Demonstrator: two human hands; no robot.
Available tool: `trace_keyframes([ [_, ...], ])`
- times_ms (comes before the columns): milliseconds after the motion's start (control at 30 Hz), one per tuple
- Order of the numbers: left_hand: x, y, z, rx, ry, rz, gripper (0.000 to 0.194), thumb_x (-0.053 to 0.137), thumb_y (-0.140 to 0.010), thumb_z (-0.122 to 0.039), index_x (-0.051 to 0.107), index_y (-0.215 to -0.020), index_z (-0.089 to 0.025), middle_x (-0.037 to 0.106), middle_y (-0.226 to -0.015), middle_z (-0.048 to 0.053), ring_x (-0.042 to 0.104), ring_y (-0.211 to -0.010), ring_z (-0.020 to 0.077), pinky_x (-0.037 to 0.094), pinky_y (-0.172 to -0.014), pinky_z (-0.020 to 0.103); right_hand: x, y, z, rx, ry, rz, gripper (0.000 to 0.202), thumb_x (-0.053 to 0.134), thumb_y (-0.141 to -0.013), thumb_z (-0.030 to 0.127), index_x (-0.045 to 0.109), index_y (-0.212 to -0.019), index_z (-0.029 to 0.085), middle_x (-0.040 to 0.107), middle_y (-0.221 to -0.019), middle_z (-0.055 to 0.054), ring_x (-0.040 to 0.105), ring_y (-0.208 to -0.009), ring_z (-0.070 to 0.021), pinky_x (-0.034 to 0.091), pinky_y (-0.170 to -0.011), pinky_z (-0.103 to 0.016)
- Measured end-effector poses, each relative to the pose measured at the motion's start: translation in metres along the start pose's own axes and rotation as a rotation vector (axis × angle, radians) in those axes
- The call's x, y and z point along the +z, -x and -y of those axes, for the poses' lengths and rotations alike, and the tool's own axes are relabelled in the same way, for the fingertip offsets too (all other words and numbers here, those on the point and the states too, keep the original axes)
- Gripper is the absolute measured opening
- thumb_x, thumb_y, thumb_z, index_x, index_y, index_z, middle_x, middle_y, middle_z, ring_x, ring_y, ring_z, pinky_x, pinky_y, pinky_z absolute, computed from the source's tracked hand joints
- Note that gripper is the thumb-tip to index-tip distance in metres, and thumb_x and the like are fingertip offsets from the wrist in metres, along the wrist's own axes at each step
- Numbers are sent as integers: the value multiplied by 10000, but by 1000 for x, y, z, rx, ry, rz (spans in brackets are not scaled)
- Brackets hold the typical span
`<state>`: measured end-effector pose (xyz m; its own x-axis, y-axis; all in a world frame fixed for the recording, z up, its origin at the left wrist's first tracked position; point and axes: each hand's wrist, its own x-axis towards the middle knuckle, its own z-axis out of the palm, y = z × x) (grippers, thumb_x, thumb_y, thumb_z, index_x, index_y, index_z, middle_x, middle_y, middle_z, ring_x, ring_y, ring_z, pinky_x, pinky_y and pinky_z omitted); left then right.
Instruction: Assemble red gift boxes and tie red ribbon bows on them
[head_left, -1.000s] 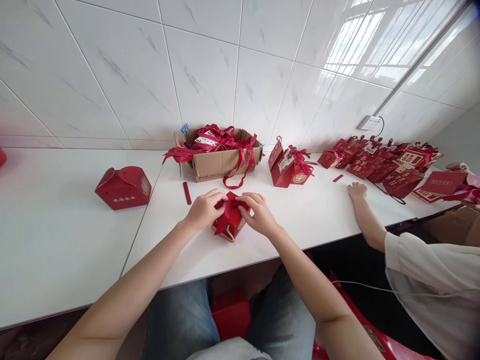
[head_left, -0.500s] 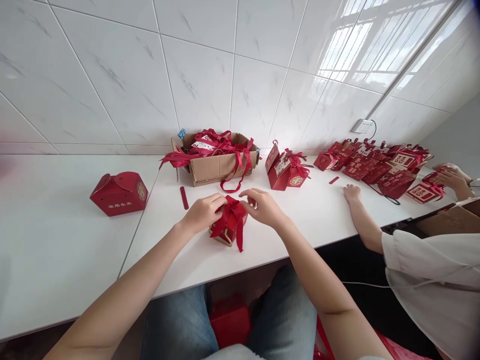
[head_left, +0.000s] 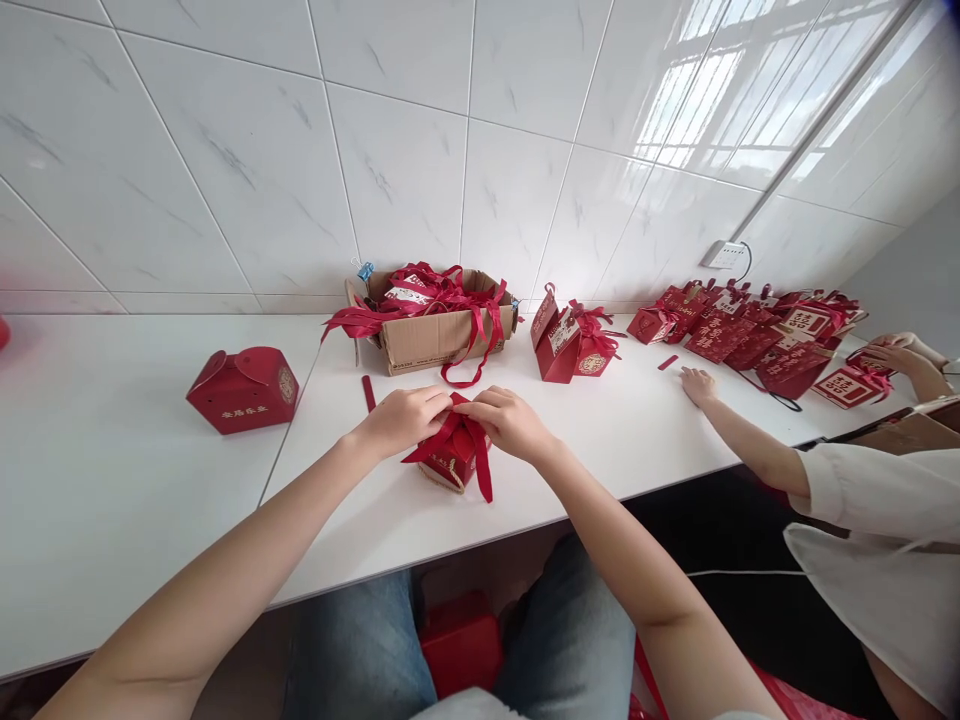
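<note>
Held left hand (head_left: 401,418) and right hand (head_left: 511,422) close together, pinched on ribbon (head_left: 483,468) atop box (head_left: 445,465), just below both. Risked twisting ribbon through unequal pull from 2 hands, denting box through downward pressure, or loosening ribbon through early release.

The one head camera looks from the wearer's own eye level, above and behind the left grip (head_left: 401,418) and right grip (head_left: 511,420), facing forward and down. It is near enough that the forearms (head_left: 259,555) rise from the bottom edge toward the grips, with jeans (head_left: 360,640) below them, yet wide enough for the white table (head_left: 150,540) around them, the tiled wall (head_left: 405,150) beyond and a co-worker's sleeve (head_left: 862,490) at far right.
</note>
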<state>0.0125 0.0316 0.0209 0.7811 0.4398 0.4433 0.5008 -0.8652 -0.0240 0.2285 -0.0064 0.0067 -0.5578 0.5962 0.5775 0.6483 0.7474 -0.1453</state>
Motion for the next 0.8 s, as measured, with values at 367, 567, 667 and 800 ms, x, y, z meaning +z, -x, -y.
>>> trace_keyframes([
  [367, -3, 0, 7, 7, 210, 25, 151, 471, -859, -171, 608, -796, -176, 666, -798, 4, 592, -685, 120, 428, -630, 218, 7, 11, 2, 1, 140, 104, 420, 495, -891, 70, 668, -1156, 346, 593, -999, -63, 492, -899, -178, 444, -811, -318],
  [567, -5, -2, 8, -6, 183, 7, 148, 469, -853, -183, 584, -760, -181, 647, -768, -1, 557, -639, 110, 396, -576, 214, 7, 11, 0, -25, 65, 107, 390, 507, -881, 58, 713, -1075, 326, 584, -992, -64, 495, -883, -168, 458, -803, -305],
  [667, -2, -3, 6, -68, 251, -5, 130, 475, -842, -193, 573, -757, -181, 642, -778, 3, 577, -676, 120, 434, -626, 225, 8, 12, -2, -28, 13, 104, 385, 533, -863, 48, 722, -1048, 328, 575, -995, -56, 495, -872, -161, 462, -797, -292],
  [800, 2, 0, 5, -184, 454, -9, 105, 513, -823, -223, 595, -878, -186, 661, -892, 21, 619, -809, 147, 499, -716, 249, 10, 12, -4, -19, -5, 84, 377, 534, -859, 53, 728, -1039, 321, 577, -978, -55, 497, -862, -164, 468, -781, -293],
])
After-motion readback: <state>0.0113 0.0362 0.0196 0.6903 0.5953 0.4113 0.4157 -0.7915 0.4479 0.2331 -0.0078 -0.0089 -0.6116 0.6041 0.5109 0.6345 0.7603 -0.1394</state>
